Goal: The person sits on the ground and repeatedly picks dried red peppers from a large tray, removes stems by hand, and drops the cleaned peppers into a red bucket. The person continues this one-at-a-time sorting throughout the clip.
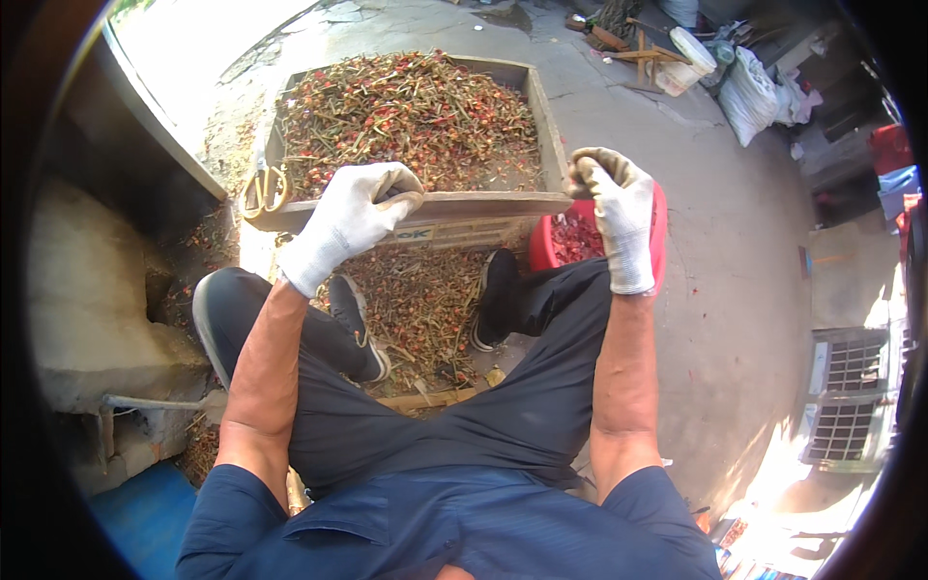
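My left hand [355, 206], in a white knit work glove with a darker coated palm, is raised at the front rim of a shallow wooden tray [552, 134]. Its thumb and fingers curl together; whatever might be between them is hidden. A matching glove covers my right hand [618, 210], its fingers bent by the tray's front right corner and above a red plastic basin [540, 246]. No held thing can be made out there either. Dried plant stems mixed with red bits [406, 119] are heaped in the tray. Red flakes [576, 235] fill part of the basin. Gold-handled scissors [267, 192] rest at the tray's front left corner.
Stem litter [420, 312] covers the ground between my black shoes. On the left stands a concrete block [94, 290]. A wooden frame [641, 58], a white bucket [685, 65] and a stuffed white sack [750, 98] stand far right. A plastic crate [848, 395] lies nearer on the right.
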Demonstrator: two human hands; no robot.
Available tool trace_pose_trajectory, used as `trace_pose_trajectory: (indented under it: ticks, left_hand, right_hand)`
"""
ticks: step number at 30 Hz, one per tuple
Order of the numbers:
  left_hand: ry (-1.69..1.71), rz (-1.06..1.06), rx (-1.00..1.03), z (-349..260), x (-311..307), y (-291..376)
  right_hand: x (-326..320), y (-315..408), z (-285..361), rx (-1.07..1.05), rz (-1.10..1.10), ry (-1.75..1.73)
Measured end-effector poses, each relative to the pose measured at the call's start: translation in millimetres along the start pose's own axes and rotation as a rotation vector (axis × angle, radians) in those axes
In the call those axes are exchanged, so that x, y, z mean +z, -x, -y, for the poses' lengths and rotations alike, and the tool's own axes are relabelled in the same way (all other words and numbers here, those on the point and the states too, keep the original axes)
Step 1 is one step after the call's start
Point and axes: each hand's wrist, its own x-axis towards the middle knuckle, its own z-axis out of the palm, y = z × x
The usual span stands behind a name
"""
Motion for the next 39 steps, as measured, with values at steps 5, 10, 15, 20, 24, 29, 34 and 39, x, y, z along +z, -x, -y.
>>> trace_pose_trajectory:
  ticks: [5,10,15,20,24,29,34,39]
  left_hand:
    - [-0.006,-0.003,0.037,-5.4,-1.6,0.5]
    - [-0.038,-0.038,0.103,-5.7,-3.6,3.3]
    - [-0.059,-0.057,0.131,-1.7,-3.2,3.9]
    - [-0.112,-0.071,0.176,3.8,-2.1,3.8]
    - [-0.263,-0.116,0.216,10.4,-6.9,5.2]
    - [-0.386,-0.131,0.214,19.4,-12.6,6.5]
    - [-0.371,-0.092,0.216,27.3,-12.5,8.7]
    - [-0.498,-0.048,0.138,32.6,-14.1,7.2]
  right_hand:
    - [-64.6,-20.9,-16.4,0.042,-0.120,0.376]
    - [-100.1,-30.8,-38.5,0.018,-0.205,0.752]
    - [-103.9,-35.5,-36.8,-0.012,-0.180,0.953]
    - [-73.5,-27.1,1.3,-0.203,-0.119,1.097]
    - [-23.1,4.2,69.5,-0.373,0.047,1.034]
    - [41.5,79.0,161.4,-0.788,0.244,0.967]
    - [70.9,146.9,227.0,-1.151,0.453,0.921]
    - [83.1,173.0,248.6,-1.317,0.601,0.872]
